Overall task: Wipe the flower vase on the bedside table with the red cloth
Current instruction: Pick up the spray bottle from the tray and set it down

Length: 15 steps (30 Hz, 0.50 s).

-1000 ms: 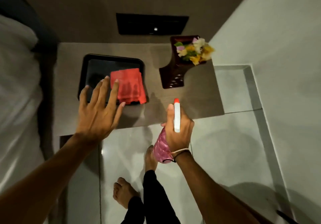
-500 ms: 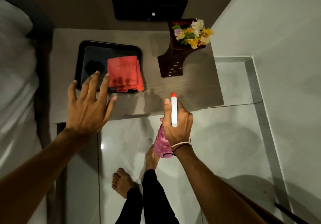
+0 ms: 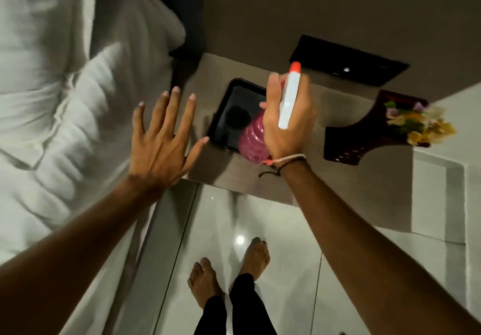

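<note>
- The flower vase (image 3: 364,137), dark brown with a glossy surface, a narrow waist and small holes near its base, stands at the right end of the matte grey tabletop (image 3: 335,100); in the picture its long axis points to the upper right, where the flowers (image 3: 419,124) are.
- The right hand (image 3: 286,126) has its fingers closed around a ribbed pink spray bottle (image 3: 253,139) with a white trigger head and an orange tip, above the shiny black tray (image 3: 234,111).
- The left hand (image 3: 161,139) is empty, its fingers spread wide, just beside the wrinkled white bed (image 3: 65,100).
- The red cloth is not visible, and I see no readable writing.

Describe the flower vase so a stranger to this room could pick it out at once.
Start at the grey bedside table beside the white bed. On its right end, past the black tray, stands the flower vase. It is dark brown and flared, and it alone holds yellow, white and purple flowers.
</note>
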Available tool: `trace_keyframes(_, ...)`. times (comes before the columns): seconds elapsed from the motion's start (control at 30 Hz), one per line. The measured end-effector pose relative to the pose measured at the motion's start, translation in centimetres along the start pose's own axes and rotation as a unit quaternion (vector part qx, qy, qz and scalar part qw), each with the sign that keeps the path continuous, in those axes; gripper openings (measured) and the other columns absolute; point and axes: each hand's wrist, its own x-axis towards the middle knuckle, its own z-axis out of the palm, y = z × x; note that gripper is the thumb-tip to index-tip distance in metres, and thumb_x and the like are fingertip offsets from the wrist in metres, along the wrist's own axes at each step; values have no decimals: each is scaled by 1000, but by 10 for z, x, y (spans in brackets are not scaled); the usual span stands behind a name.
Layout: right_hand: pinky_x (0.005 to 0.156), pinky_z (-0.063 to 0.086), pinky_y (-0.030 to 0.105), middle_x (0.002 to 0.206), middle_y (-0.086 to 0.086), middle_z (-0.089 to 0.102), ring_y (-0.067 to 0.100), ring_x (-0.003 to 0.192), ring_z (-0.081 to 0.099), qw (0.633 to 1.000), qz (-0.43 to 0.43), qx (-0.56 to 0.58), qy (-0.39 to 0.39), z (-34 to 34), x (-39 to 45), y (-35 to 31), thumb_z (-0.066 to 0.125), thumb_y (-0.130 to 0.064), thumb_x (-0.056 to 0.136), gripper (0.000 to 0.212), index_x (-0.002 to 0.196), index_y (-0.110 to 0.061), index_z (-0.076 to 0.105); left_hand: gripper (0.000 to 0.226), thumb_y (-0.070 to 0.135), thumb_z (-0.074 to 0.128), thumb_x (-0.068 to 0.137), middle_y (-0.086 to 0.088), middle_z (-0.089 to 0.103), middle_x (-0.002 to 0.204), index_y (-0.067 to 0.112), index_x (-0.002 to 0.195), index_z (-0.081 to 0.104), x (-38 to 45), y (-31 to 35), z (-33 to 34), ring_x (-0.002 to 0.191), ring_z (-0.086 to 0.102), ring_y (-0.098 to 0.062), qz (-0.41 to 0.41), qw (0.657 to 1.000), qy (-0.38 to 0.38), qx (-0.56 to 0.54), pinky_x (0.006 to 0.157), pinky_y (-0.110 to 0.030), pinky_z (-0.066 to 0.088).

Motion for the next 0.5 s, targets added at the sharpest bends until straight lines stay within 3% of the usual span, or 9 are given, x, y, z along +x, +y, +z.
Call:
trace_keyframes(0.07,65,61,45,81,7,71,24,70,72,1000,-5,3,-19,28,18,-1,57,-43,97,40,95,-3,61,89,72,12,101,-16,13,180,21,173,13,5,-10,4,166,19,-36,-10,1000,8,3,131,-66,16)
trace_keyframes(0.1,65,59,46,80,8,71,24,69,72,1000,-16,-2,-26,42,25,-1,56,-45,97,42,95,-3,61,89,73,10,100,-15,10,180,22,173,12,8,-15,8,167,16,-35,-17,1000,9,7,131,-67,15)
trace_keyframes(0.27,63,56,38,77,8,68,18,64,63,998,-37,-18,-52,83,41,10,59,-42,96,40,95,-3,62,91,77,6,98,-14,1,181,26,173,6,15,-19,24,168,7,-35,-39,999,-4,-1,132,-67,11)
trace_keyframes(0.43,63,57,36,83,9,68,16,66,61,995,-27,-10,-92,96,40,24,60,-46,95,43,102,-3,62,95,79,-6,96,-14,5,181,25,173,9,13,-13,30,168,9,-35,-44,998,-39,-12,132,-67,12)
trace_keyframes(0.5,61,55,24,89,8,68,14,70,63,993,-22,-14,-113,96,38,28,66,-48,91,49,115,-6,61,93,78,1,97,-14,5,181,25,173,8,8,-5,32,168,9,-34,-59,996,-56,-24,133,-65,10)
